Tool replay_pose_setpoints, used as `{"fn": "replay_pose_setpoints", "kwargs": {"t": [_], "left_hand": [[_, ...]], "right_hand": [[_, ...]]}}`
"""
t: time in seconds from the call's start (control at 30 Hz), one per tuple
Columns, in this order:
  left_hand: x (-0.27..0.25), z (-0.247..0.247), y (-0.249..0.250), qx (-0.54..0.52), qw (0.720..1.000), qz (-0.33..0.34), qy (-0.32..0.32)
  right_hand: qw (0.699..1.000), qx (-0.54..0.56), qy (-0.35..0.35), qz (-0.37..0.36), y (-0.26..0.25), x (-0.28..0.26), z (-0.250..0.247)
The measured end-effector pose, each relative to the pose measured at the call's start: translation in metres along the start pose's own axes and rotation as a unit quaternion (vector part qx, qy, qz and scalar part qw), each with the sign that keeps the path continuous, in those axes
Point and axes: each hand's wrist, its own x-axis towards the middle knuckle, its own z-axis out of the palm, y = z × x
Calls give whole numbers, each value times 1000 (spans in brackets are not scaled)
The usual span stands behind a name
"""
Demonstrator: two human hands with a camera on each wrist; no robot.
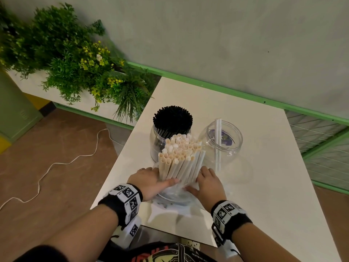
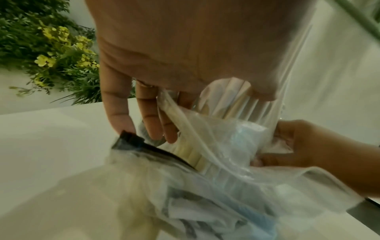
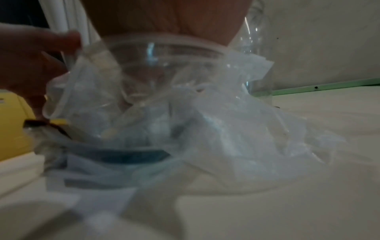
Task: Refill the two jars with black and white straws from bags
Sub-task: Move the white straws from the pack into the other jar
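A bundle of white straws [image 1: 179, 154] stands upright on the table inside a clear plastic bag [image 1: 173, 193] that is pushed down around its base. My left hand [image 1: 154, 178] wraps the bundle's left side, thumb across the front. The right hand [image 1: 207, 183] grips the bag on the right; the left wrist view shows the right hand [image 2: 308, 146] pinching the plastic [image 2: 226, 162]. Behind the bundle a clear jar [image 1: 156, 137] is packed with black straws [image 1: 172, 120]. The other jar [image 1: 234, 140] holds two white straws [image 1: 218, 140].
The white table [image 1: 255, 186] has its left edge beside my left wrist. A planter of green plants [image 1: 75, 63] stands left of the table. A wall with a green rail [image 1: 226, 89] runs behind the jars. A white cord [image 1: 56, 163] lies on the floor.
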Motion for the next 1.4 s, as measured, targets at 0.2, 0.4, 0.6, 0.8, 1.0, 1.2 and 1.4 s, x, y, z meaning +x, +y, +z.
{"fn": "replay_pose_setpoints", "kwargs": {"t": [0.2,0.4,0.6,0.8,1.0,1.2,1.4], "left_hand": [[-17,-17,-1,-7,996,-4,-84],[-56,-64,13,-93,983,82,137],[-38,-83,90,173,916,289,216],[-6,-72,78,237,896,321,193],[-3,-69,72,210,895,328,218],[-2,-64,72,201,886,342,241],[-1,-63,73,202,891,326,242]], "right_hand": [[999,-19,-46,-9,5,-3,8],[999,-8,-47,-24,10,-1,6],[998,-39,-22,-36,6,-1,3],[991,-22,71,-114,19,-9,6],[994,27,50,-98,30,-17,21],[996,67,-41,-48,34,-20,13],[975,-67,117,-176,38,-36,-10]]}}
